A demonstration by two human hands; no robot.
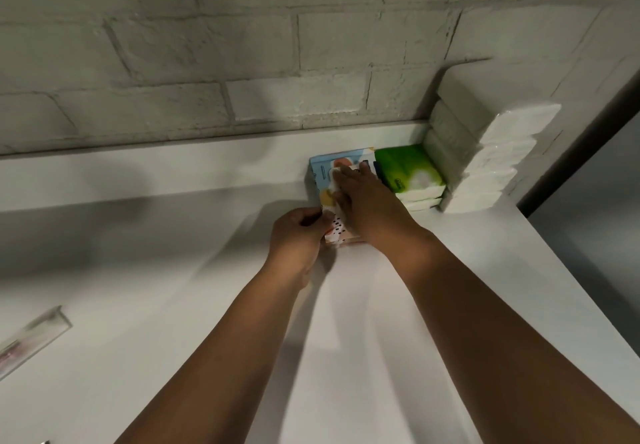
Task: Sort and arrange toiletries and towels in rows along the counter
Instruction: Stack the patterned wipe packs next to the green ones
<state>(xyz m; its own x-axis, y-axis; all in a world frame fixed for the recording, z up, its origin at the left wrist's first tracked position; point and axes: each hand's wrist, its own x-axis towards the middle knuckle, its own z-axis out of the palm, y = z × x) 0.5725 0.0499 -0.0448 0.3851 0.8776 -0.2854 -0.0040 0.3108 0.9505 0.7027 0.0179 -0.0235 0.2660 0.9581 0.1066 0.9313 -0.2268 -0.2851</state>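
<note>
1. Clear plastic case [33, 334]: lies at the left edge of the view, nearest the camera, on the white worktop [207, 339], well apart from the other goods. Contents too blurred to name.
2. Left hand [298, 239]: fingers curled, pinching the near left corner of the spotted packet [336, 227].
3. Right hand [367, 197]: laid flat, fingers straight, pressing down on the blue printed packet [323, 169] and covering most of the spotted one. It grips nothing.
4. Task goods: the two packets sit against the rear ledge, just beside the green tissue packs [410, 169], a short stack. To the right of these the white wrapped packs [485, 152] stand piled high in the corner by the brick wall [242, 62].
5. Judged step: squaring the packets into the row.
6. Risk, sideways push: pressing rightward could shove the green stack askew, since its packs are soft and loosely piled.
7. Risk, knock-on: a displaced green stack may nudge the tall white pile, which stands close to the worktop's right edge and could topple off.
8. Risk, slip: the corner pinch is slight; glossy wrapping may slide free and leave the spotted packet crooked.
</note>
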